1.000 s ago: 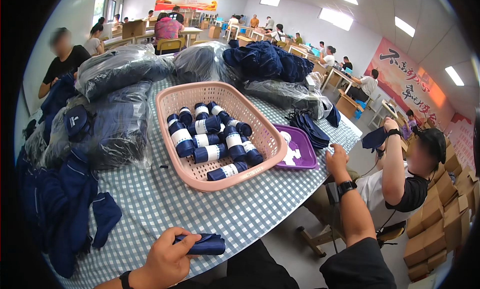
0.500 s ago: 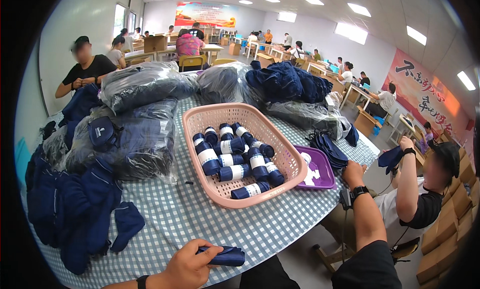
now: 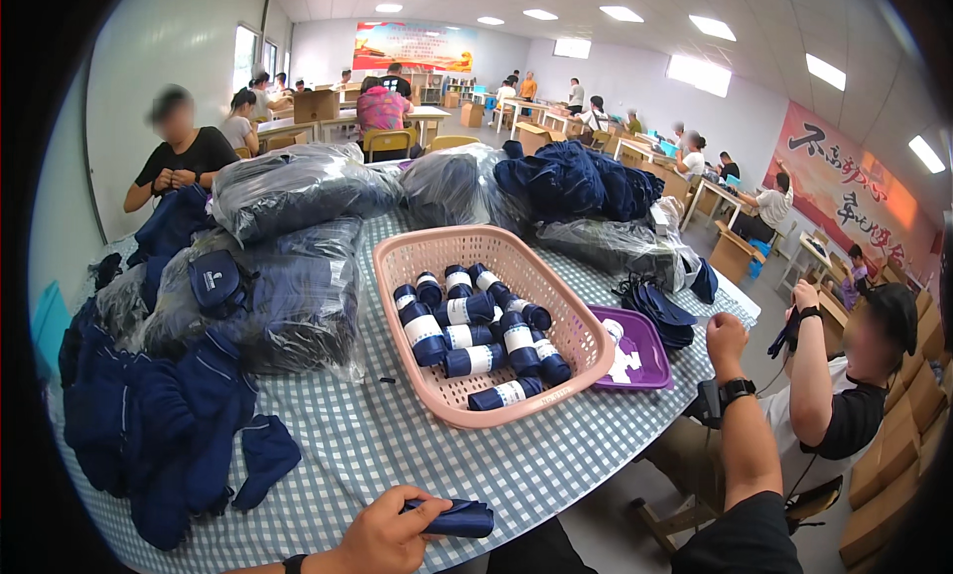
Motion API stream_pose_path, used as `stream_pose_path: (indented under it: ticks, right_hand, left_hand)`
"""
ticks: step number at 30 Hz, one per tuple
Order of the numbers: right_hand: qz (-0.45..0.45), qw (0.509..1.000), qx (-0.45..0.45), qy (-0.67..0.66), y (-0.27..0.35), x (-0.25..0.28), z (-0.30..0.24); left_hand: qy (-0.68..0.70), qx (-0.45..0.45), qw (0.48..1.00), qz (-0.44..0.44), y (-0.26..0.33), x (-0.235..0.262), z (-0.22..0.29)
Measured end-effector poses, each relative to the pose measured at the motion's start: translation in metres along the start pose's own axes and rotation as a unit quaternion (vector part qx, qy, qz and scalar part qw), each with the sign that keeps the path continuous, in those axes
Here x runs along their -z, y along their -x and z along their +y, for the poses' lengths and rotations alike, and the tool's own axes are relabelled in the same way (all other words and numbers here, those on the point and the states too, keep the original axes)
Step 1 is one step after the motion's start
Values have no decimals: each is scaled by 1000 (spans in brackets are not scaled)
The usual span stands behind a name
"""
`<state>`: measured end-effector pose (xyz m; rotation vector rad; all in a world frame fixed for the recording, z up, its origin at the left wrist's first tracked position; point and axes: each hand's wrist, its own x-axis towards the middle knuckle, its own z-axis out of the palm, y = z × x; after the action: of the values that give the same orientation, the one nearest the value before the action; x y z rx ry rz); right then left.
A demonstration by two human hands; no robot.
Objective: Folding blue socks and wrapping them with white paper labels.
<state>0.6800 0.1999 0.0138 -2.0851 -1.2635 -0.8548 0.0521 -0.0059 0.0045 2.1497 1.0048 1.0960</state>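
Near the table's front edge, my left hand (image 3: 382, 537) grips a rolled-up piece of dark blue cloth (image 3: 465, 520), thumb on top. My right hand (image 3: 727, 344) is curled closed at the table's right edge, beside a stack of dark blue cloth pieces (image 3: 663, 318); whatever it may hold is hidden. A pink perforated basket (image 3: 558, 399) stands mid-table. Several dark blue cloth rolls (image 3: 423, 338) with white paper bands lie in it. Against its right side sits a purple tray (image 3: 657, 373) with white paper bands (image 3: 623, 354).
Plastic-wrapped dark blue bundles (image 3: 308, 296) line the table's left and back. Loose blue cloth (image 3: 159, 425) lies at the left, more (image 3: 586, 182) at the back. A co-worker (image 3: 844, 375) sits close on my right, another (image 3: 179, 162) at far left. Cartons (image 3: 893, 475) stack at the right.
My right hand has risen slightly off the cloth stack and moved right. The left keeps its hold on the cloth roll. The co-worker at right has drawn a blue cloth closer. The view shifted slightly.
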Motion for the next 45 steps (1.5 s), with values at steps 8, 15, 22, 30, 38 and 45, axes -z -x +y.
stream_pose_path:
  ticks: [8, 15, 22, 30, 38, 45]
  right_hand:
    - [146, 953, 37, -264, -39, 85, -18]
    - [201, 858, 81, -465, -49, 172, -79]
    - [97, 734, 154, -654, -4, 278, -148]
    - [-329, 548, 251, -727, 47, 326, -223]
    - [-525, 519, 335, -586, 100, 259, -303]
    - [-414, 646, 393, -507, 131, 222, -367]
  left_hand:
    - [1, -5, 1000, 5, 1, 1, 1]
    - [-7, 6, 1000, 13, 5, 1, 4]
    - [1, -7, 1000, 21, -4, 6, 5]
    - [-119, -54, 985, 108, -7, 36, 5]
    - [-143, -73, 975, 156, -13, 67, 10]
    - [-52, -33, 985, 163, -3, 74, -23]
